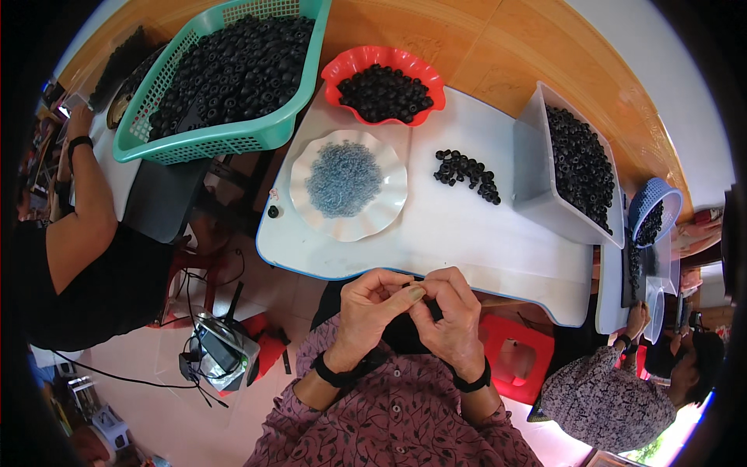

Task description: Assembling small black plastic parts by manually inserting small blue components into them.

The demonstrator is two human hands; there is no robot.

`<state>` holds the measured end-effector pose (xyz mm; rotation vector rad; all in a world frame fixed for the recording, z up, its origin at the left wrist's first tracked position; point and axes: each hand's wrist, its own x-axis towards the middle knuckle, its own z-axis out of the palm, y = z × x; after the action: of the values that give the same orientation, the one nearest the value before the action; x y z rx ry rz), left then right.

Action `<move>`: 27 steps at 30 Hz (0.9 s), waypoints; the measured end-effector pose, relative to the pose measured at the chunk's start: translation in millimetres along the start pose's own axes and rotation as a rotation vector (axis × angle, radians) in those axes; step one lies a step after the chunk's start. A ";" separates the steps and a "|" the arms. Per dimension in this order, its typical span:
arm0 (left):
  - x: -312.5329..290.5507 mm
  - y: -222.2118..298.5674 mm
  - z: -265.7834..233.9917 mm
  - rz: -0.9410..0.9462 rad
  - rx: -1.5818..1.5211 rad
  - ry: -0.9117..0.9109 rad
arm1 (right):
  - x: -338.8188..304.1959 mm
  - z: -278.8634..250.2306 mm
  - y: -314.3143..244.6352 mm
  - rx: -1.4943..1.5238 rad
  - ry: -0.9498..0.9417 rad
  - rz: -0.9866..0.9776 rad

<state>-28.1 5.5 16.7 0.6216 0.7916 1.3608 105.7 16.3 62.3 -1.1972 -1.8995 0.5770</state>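
Close in front of my chest, just off the near edge of the white table [436, 249], my left hand [364, 315] and my right hand [453, 319] meet with thumbs and fingers pinched together. A tiny dark bit shows between the fingertips, mostly hidden, so its kind cannot be made out. Beyond them a scalloped white plate [394, 183] holds a heap of small translucent bluish pieces [342, 179]. To its right lies a loose cluster of small black ring-shaped parts [471, 175]. A red wavy-edged bowl [432, 75] behind the plate contains more black parts [384, 93].
Far left, a green basket [233, 146] brims with black parts. A grey bin [531, 159] of them stands right, beside a blue basket [660, 189]. A red stool [513, 366] is below. Co-workers sit left [93, 257] and right [607, 397]; cables [140, 383] cross the floor.
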 end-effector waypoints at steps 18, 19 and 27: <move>5.0 -6.7 -2.2 -0.012 0.075 0.000 | -14.0 14.4 10.4 0.322 0.124 0.307; 4.8 -8.1 -1.8 -0.023 0.084 -0.010 | -9.7 14.5 6.0 0.286 0.118 0.334; 1.2 -22.5 -9.2 -0.042 -0.006 -0.063 | -1.1 25.7 6.3 0.241 -0.090 0.444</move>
<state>-21.8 3.3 -6.8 0.6372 0.7458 1.2981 88.3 19.1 42.5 -1.4562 -1.5803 1.0803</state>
